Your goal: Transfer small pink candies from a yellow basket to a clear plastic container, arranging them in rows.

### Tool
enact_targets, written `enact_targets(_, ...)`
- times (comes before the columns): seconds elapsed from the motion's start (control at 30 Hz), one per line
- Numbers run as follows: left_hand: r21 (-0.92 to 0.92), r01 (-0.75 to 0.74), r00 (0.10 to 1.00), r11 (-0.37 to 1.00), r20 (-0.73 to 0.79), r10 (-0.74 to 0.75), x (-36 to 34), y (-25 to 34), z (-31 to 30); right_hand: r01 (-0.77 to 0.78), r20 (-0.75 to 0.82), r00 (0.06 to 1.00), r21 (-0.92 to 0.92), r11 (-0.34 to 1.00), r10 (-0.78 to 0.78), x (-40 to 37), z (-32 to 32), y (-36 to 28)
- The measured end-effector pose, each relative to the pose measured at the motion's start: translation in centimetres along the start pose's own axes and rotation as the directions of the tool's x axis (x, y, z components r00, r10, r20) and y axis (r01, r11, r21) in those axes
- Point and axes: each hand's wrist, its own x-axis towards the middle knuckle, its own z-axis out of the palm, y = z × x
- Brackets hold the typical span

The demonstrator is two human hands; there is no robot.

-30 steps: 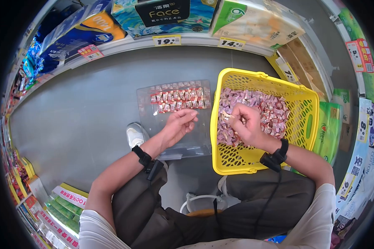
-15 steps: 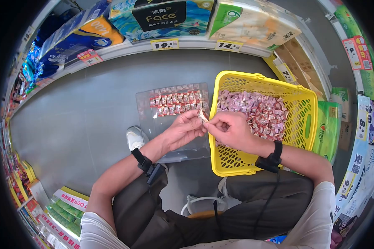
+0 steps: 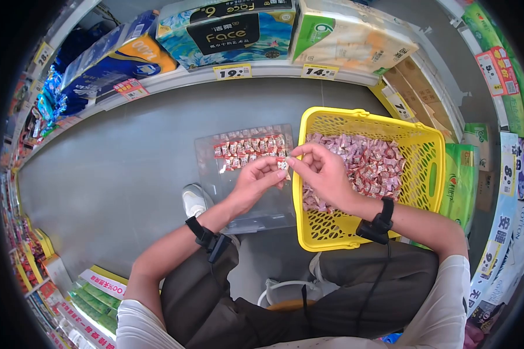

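Between my two hands is one small wrapped candy point(image 3: 282, 164), white and red, above the right side of a clear plastic tray point(image 3: 209, 174). My left hand point(image 3: 257, 181) pinches it from the left with thumb and fingertips. From the right, my right hand point(image 3: 320, 171) grips its upper end between thumb and forefinger. In the tray, rows of red-and-white wrapped candies point(image 3: 250, 152) lie side by side. A yellow basket point(image 3: 361, 115) stands to the right, holding many loose wrapped candies point(image 3: 384, 168), pink ones and red ones; my right forearm crosses over it.
Shelves of tissue packs point(image 3: 233, 35) with price tags run along the far side. Green tissue packs point(image 3: 460, 174) stand right of the basket. A white shoe point(image 3: 196, 199) is beside the tray, and a stool point(image 3: 288, 291) is under my legs.
The candy has turned from slanted to more upright, its printed face now showing. My right fingers have shifted up to its top end. The view has tilted slightly.
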Motion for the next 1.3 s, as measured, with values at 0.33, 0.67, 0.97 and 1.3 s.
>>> enact_targets(0.33, 0.002, -0.057, 0.996, 0.998, -0.072, 0.057, -0.2, -0.2, 0.8, 0.032, 0.004, 0.999, -0.169, 0.985, -0.031, 0.6, -0.4, -0.7)
enact_targets(0.67, 0.073, -0.114, 0.975, 0.991, -0.183, 0.126, -0.2, -0.1, 0.6, 0.026, 0.078, 0.997, -0.271, 0.962, -0.005, 1.2, -0.8, -1.3)
enact_targets(0.97, -0.113, 0.017, 0.993, 0.993, -0.112, -0.030, -0.5, -1.5, 0.4, -0.087, 0.011, 0.996, 0.063, 0.994, 0.086, 0.9, 0.2, -0.4)
enact_targets(1.3, -0.218, -0.039, 0.965, 0.975, -0.260, -0.020, -0.6, -2.0, 0.5, -0.086, 0.009, 0.996, 0.125, 0.988, 0.086, 0.4, 0.5, -0.1)
